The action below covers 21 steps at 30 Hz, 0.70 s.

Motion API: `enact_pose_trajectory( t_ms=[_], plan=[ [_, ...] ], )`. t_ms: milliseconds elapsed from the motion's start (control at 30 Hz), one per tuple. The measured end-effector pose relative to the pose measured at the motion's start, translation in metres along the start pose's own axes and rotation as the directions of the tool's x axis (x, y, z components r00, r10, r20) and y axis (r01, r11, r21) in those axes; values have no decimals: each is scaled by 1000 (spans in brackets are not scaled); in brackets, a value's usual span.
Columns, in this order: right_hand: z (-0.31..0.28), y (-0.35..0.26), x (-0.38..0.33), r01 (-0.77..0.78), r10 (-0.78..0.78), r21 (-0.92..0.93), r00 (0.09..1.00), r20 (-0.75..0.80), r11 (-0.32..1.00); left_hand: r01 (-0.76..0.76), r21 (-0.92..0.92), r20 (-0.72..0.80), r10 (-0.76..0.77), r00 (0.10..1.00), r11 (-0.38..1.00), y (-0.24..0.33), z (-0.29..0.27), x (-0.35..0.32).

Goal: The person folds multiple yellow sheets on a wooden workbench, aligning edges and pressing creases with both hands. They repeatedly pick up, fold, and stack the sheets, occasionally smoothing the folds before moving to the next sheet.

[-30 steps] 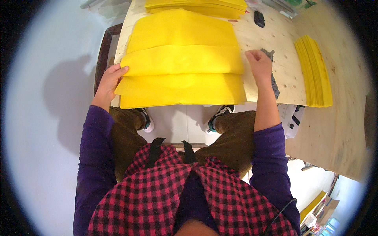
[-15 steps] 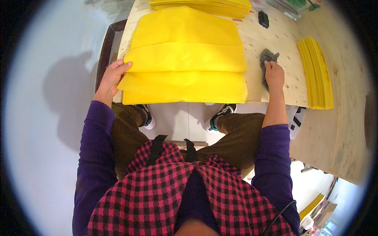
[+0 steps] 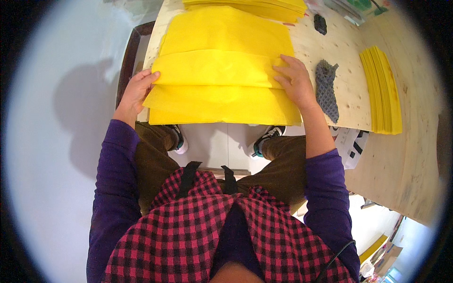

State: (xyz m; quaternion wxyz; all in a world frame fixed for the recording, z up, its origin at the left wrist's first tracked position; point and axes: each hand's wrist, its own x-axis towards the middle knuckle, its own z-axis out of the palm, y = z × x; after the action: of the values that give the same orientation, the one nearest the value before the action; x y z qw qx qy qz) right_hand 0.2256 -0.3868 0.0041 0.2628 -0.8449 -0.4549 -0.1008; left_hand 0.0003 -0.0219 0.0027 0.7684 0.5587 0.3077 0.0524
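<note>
A yellow felt-like fabric sheet (image 3: pixel 222 67) lies folded in a band across a stack of yellow sheets (image 3: pixel 226 33) on the wooden table. At the band's left end, my left hand (image 3: pixel 139 87) pinches its edge between thumb and fingers. My right hand (image 3: pixel 297 81) touches the band's right end, fingers apart over the fabric. Under the band, the near yellow flap (image 3: pixel 222 104) reaches the table's front edge. To the right of my right hand, a grey mesh-like cloth strip (image 3: pixel 326 89) lies loose on the wood.
Another yellow stack (image 3: pixel 250 7) lies at the back. An upright bundle of folded yellow sheets (image 3: pixel 381 89) stands at the right against a wooden panel (image 3: pixel 415 127). A small black object (image 3: pixel 320 24) sits back right. A dark frame (image 3: pixel 126 61) runs along the table's left side.
My right hand has let go of the grey cloth strip and moved left onto the folded band's right end. The strip now lies spread out. My left hand keeps its hold.
</note>
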Motion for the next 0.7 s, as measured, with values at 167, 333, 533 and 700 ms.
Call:
enact_pose_trajectory(
  t_ms=[167,333,533,700],
  plan=[
    [-1,-2,0,35,-30,83,998,-59,996,10,-27,-13,-11,1000,1000,4,6,-3],
    [-18,-15,-2,53,-46,298,998,-32,953,46,-45,-76,-49,996,998,10,13,-9],
    [-43,-37,-21,-46,-63,503,978,199,863,54,-117,-27,-58,998,992,10,11,-5],
    [-58,-31,-31,-167,-93,775,956,279,609,47,-128,20,-45,999,991,-1,0,-2]
  ],
)
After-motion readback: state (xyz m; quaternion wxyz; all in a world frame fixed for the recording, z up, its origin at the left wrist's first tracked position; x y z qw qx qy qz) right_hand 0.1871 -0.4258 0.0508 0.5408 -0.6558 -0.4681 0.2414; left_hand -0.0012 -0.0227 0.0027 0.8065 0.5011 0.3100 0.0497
